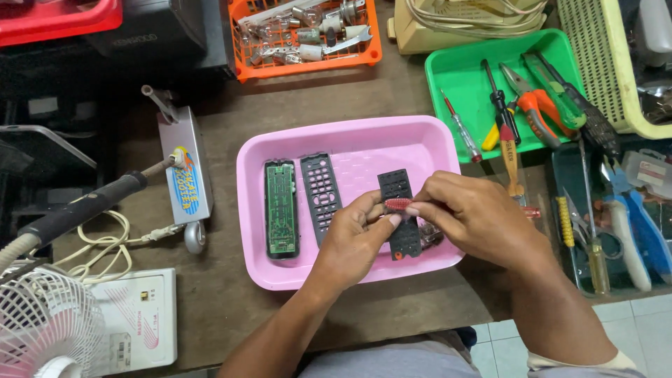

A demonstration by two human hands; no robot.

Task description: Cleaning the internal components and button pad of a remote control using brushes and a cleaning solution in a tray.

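A dark brown wooden workbench (392, 91) fills most of the view, its surface worn and matte under even, soft light. Below the workbench's near edge, at the lower right, pale square floor tiles (644, 329) with dark grout lines show. Left of the workbench's middle, the far edge falls into deep shadow.

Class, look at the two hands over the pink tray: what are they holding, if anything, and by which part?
Both hands pinch a small red ridged piece: left hand at its left end, right hand at its right end, above the pink tray.
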